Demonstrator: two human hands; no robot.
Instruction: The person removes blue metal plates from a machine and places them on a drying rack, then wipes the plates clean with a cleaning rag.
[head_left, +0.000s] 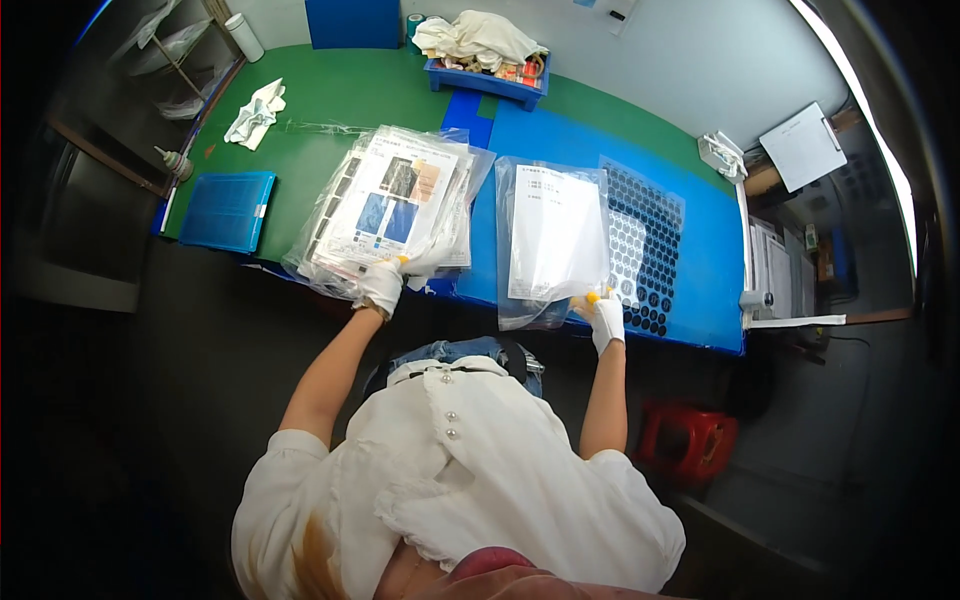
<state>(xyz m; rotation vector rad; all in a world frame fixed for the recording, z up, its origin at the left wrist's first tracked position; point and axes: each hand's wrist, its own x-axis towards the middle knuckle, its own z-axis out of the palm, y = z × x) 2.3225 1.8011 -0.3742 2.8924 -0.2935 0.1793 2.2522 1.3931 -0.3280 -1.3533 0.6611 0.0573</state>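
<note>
My left hand (380, 287), in a white glove with yellow at a fingertip, pinches the near edge of a stack of printed sheets in clear plastic sleeves (385, 195). The top sheet carries dark, tan and blue picture blocks. To the right, a single clear plastic sleeve (558, 235) with a mostly white printed sheet lies on the blue mat. My right hand (604, 320), gloved the same way, closes on that sleeve's near right corner. Beside and partly under this sleeve is a clear sheet with rows of black round pieces (655, 240).
A blue plastic folder or case (228, 212) lies on the green mat at left, near a crumpled white cloth (257, 112). At the back stands a blue bin (490, 82) heaped with cloth. A clipboard (803, 147) is at the right, and a red stool (688, 440) is on the floor.
</note>
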